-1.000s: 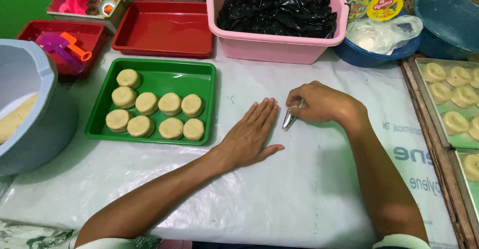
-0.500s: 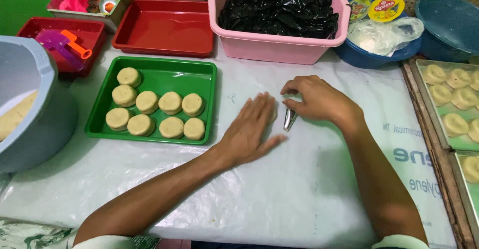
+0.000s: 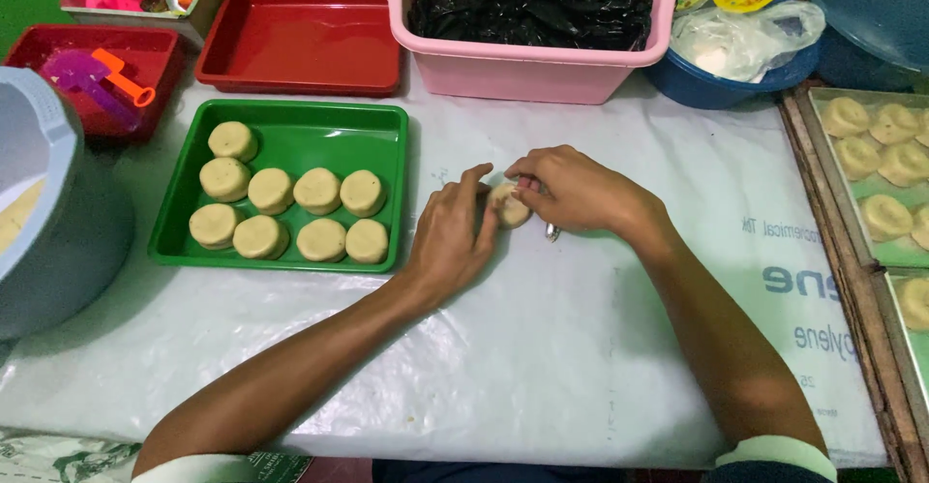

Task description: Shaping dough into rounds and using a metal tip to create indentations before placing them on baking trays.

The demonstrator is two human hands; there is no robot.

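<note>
Dough piece point(image 3: 509, 205), one, between two hands; nine on green tray point(image 3: 290, 136).

Your counter point(image 3: 542, 347) is covered with a white plastic sheet point(image 3: 290, 347) that has blue letters on its right side. On the sheet, left of the middle, sits a green tray point(image 3: 387, 193) with nine round dough pieces point(image 3: 271, 191) in it. Behind it you see an empty red tray point(image 3: 300, 43). To the left is a smaller red tray point(image 3: 39, 47) with purple and orange plastic tools. A big grey bowl point(image 3: 58, 241) stands at the left edge. At the back sits a pink tub point(image 3: 523, 72) full of black plastic bags. Next to it is a blue bowl point(image 3: 706, 86). On the right edge lie wooden trays point(image 3: 823, 193) with shaped dough.
</note>
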